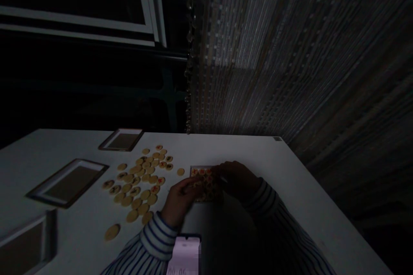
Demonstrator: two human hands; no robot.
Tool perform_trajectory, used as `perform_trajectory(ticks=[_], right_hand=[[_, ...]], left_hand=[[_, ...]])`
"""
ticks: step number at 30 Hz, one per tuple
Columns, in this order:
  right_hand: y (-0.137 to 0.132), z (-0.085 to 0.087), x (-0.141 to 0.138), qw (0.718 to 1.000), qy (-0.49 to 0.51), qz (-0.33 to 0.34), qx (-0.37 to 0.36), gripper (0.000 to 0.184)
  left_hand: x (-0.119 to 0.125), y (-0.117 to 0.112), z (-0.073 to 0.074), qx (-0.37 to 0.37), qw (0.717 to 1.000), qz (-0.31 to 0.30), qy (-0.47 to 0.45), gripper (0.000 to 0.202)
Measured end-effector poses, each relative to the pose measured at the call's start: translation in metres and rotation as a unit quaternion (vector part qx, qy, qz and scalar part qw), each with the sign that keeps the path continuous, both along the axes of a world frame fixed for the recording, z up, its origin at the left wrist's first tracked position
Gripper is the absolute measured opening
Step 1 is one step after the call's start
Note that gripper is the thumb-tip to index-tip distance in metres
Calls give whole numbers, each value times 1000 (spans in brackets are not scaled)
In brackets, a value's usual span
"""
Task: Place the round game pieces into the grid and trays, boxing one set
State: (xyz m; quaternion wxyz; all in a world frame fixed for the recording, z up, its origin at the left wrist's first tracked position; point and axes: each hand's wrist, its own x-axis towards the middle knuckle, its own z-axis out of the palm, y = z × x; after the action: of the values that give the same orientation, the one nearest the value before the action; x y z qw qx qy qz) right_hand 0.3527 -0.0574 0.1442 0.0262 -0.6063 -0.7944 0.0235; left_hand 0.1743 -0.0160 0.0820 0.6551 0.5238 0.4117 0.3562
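Note:
Near the table's middle, a small tray (206, 166) holds rows of round Chinese chess pieces (202, 172), some with red characters. My left hand (182, 200) lies at the tray's left side, thumb and fingers apart and reaching over the pieces. Over the right part of the tray, my right hand (237, 178) is curled with bent fingers. Its fingertips are dark, and I cannot make out what they hold. Left of my hands, many loose chess pieces (142, 172) are scattered, some face up with red or black characters, others blank side up. One piece (180, 172) lies apart, close to the tray.
Three shallow framed boxes stand on the left: one at the back (125, 129), one in the middle (35, 197), one at the front (50, 236). A lit phone (185, 253) lies by my left forearm. A string curtain (245, 51) hangs beyond the white table (258, 150). The room is dim.

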Motion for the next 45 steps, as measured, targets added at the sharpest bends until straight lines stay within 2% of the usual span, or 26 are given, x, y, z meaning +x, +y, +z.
perform_trajectory(ticks=[4,10,20,28,36,41,45], right_hand=[[0,1,-5,1000,1,2,-14,29],[0,3,-12,999,8,22,-31,30],[2,2,-23,998,15,61,-5,24],[4,-8,-23,994,61,84,39,27],[5,-13,-23,992,71,93,52,25],[5,-12,-25,992,60,87,63,26],[5,-10,-27,993,51,82,69,24]], left_hand=[[2,-3,1,-13,1000,-17,-20,41],[1,-3,-4,4,1000,-4,-31,34],[-4,0,-6,31,999,25,-19,34],[-7,1,-4,101,995,-15,-6,35],[-5,0,-4,72,996,47,2,32],[-4,-1,-2,71,996,50,1,28],[-5,0,-7,51,998,40,-17,29]])
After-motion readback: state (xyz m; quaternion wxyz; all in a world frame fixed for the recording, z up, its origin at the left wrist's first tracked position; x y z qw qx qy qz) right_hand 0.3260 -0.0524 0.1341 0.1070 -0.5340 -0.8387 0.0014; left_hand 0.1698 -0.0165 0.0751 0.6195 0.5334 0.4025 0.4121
